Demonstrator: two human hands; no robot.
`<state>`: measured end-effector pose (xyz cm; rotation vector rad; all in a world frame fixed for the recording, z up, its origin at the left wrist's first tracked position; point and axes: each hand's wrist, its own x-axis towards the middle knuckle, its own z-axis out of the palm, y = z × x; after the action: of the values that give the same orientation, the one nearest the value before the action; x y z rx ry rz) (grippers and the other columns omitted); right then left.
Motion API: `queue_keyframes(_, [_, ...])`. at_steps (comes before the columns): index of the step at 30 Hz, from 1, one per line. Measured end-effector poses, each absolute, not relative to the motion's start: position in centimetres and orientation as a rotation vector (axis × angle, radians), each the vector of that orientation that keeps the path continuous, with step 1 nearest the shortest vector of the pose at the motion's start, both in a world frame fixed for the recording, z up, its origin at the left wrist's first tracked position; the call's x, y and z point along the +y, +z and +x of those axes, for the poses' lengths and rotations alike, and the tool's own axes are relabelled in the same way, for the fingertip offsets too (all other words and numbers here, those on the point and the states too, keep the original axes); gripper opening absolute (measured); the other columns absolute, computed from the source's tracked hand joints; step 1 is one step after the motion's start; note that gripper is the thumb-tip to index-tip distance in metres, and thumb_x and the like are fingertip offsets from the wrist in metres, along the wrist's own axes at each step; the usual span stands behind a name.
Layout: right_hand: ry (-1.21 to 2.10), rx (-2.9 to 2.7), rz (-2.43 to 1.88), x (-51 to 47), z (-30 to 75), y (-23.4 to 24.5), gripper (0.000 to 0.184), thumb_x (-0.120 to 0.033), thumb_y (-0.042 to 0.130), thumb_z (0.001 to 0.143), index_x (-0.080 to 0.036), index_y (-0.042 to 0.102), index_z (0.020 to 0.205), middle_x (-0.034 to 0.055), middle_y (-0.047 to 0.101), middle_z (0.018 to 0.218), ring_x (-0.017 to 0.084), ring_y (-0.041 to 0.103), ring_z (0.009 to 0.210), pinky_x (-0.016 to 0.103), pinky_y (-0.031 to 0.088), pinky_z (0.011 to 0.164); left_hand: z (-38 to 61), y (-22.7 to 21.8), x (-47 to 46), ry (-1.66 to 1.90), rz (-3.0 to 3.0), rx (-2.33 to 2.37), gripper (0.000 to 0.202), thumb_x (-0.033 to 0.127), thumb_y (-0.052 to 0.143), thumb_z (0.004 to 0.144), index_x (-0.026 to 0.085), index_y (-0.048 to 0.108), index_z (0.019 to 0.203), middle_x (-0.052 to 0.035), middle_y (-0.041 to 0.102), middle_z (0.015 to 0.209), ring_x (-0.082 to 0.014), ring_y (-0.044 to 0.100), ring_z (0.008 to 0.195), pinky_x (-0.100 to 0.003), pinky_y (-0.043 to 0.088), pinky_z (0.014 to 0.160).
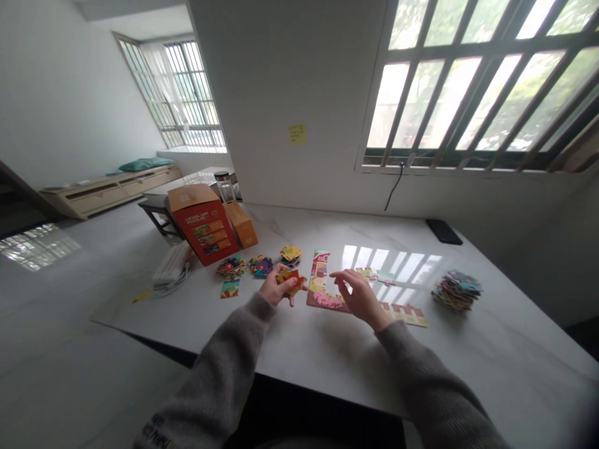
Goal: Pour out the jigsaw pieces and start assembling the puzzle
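Observation:
My left hand [277, 288] is closed around a small bunch of puzzle pieces [291, 280], orange and yellow on top. Just right of it lies a partly joined puzzle [320, 297], with a left edge and a pink lower corner. Over the puzzle's right side hovers my right hand [360, 295], fingers apart and slightly curled, nothing seen in them. It hides part of the puzzle. Beyond it are loose joined pieces [386, 277], and a joined strip [408, 313] shows to the right of the wrist.
Piles of puzzle pieces [231, 267] lie at the left, beside a red puzzle box [206, 231] and a smaller orange box [241, 223]. A taller stack of pieces [456, 290] stands at the right. A black phone [443, 231] rests near the wall; a white power strip [172, 265] lies left.

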<state>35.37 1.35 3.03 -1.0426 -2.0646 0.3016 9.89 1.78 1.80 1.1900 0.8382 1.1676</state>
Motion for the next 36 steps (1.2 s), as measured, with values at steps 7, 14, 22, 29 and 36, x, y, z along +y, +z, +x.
queue_keyframes(7, [0.617,-1.829,-1.086,0.9,34.1,2.8,0.022,-0.033,0.048,0.094,-0.023,0.063,0.107,0.0031,0.066,0.087,0.017,0.061,0.078,0.031,0.049,0.074,15.2,1.3,2.8,0.985,1.212,0.835,0.062,0.046,0.083,0.064,0.015,0.049,0.105,-0.0097,0.07,0.084,-0.0283,0.073,0.069,-0.022,0.05,0.036])
queue_keyframes(14, [0.764,-1.835,-1.109,1.4,34.2,2.2,0.018,-0.038,0.058,0.089,-0.021,0.06,0.086,-0.0005,0.059,0.07,0.014,0.055,0.065,0.027,0.046,0.061,16.5,0.2,2.0,0.94,1.24,0.815,0.053,0.043,0.083,0.065,0.011,0.057,0.099,-0.0083,0.068,0.078,-0.0196,0.067,0.057,-0.025,0.051,0.038])
queue_keyframes(22, [0.977,-1.385,-1.072,1.6,34.5,2.1,0.03,-0.05,0.06,0.085,-0.021,0.052,0.081,-0.0005,0.058,0.07,0.014,0.057,0.063,0.027,0.049,0.056,15.8,0.7,2.6,0.96,0.713,0.642,0.033,0.029,0.062,0.078,0.01,0.06,0.106,-0.0129,0.072,0.093,-0.022,0.071,0.072,-0.044,0.063,0.072])
queue_keyframes(29, [1.144,-0.97,-0.937,1.8,35.1,2.0,0.035,-0.05,0.068,0.079,-0.02,0.052,0.086,-0.0039,0.055,0.067,0.009,0.052,0.049,0.023,0.044,0.043,15.6,0.3,2.8,1.035,0.788,0.694,0.032,0.028,0.062,0.085,0.007,0.057,0.108,-0.0153,0.073,0.088,-0.0254,0.073,0.083,-0.033,0.063,0.062])
queue_keyframes(36, [0.873,-1.453,-1.019,1.1,34.2,1.7,0.032,-0.042,0.062,0.086,-0.022,0.057,0.11,-0.0015,0.057,0.074,0.012,0.055,0.061,0.025,0.049,0.054,16.5,-0.3,2.8,1.046,0.807,0.856,0.041,0.04,0.073,0.077,0.01,0.06,0.102,-0.0092,0.072,0.074,-0.0206,0.068,0.055,-0.032,0.059,0.047])
